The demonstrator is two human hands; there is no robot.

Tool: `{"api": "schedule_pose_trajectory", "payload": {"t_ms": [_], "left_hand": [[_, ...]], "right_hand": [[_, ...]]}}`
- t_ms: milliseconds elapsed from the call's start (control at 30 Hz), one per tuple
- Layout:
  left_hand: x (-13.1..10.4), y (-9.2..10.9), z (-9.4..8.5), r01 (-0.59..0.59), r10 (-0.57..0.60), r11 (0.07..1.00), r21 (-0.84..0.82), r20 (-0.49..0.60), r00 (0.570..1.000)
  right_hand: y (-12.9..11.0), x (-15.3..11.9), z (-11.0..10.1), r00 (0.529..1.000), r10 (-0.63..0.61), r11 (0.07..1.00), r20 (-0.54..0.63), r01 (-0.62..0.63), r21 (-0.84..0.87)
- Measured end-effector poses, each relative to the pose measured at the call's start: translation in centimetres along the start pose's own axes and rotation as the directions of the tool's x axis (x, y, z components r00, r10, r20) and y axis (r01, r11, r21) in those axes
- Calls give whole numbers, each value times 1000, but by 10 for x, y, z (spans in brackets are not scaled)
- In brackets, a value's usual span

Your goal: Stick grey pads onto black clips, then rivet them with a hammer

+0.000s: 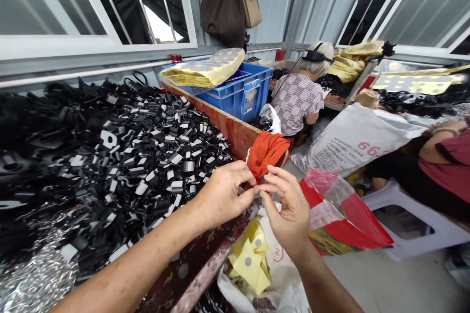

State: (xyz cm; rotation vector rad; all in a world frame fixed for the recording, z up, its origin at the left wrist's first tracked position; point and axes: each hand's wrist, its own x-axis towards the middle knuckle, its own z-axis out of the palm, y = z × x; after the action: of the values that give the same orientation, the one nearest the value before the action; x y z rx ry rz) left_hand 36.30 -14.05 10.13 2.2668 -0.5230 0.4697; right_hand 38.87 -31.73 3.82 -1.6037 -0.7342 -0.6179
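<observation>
My left hand (229, 194) and my right hand (290, 210) meet above the tray's edge, fingertips almost touching. Thumb and fingers of each are pinched together; whatever lies between them is too small or hidden to name. Left of my hands spreads a heap of small black clip-like pieces (147, 156), many bearing white or grey pads. An orange-red cloth (267, 150) drapes over the wooden rim (223, 259) just beyond my fingers. Below my right hand, yellow sheets with grey dots (253, 259) lie in a white sack (290, 283).
A blue crate (253, 90) holding a yellow packet (205, 67) stands behind the heap. One person (299, 98) sits beyond it; another person (446, 156) is at right. Between are a printed white sack (360, 139), a red plastic bag (341, 212) and a pale stool (418, 225).
</observation>
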Motion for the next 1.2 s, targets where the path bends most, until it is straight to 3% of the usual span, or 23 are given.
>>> {"api": "schedule_pose_trajectory", "payload": {"t_ms": [100, 267, 467, 667, 800, 933, 1067, 1200], "left_hand": [[2, 1, 1, -41, 41, 999, 21, -15, 999], [5, 3, 3, -85, 85, 996, -7, -69, 994], [4, 2, 9, -36, 28, 997, -70, -114, 993], [1, -1, 8, 7, -27, 982, -189, -104, 994], [-2, 2, 4, -14, 7, 997, -80, -88, 996], [-4, 7, 3, -5, 3, 1000, -12, -107, 994], [-3, 10, 1, 76, -79, 996, -50, -69, 994], [-2, 9, -1, 60, -63, 997, -50, -45, 997]], "right_hand": [[-3, 1, -1, 1000, -21, 999, -11, 21, -40], [0, 0, 1, 979, 196, 970, -57, -185, 156], [-5, 2, 4, 935, 345, 894, -81, -301, 332], [-5, 4, 4, 927, 367, 855, -75, -304, 420], [0, -1, 0, 963, 261, 930, -59, -235, 281], [-3, 0, -4, 998, -24, 1000, -57, 23, -9], [-6, 4, -5, 964, -264, 940, -19, 253, -230], [2, 2, -4, 916, -400, 852, 45, 389, -351]]}}
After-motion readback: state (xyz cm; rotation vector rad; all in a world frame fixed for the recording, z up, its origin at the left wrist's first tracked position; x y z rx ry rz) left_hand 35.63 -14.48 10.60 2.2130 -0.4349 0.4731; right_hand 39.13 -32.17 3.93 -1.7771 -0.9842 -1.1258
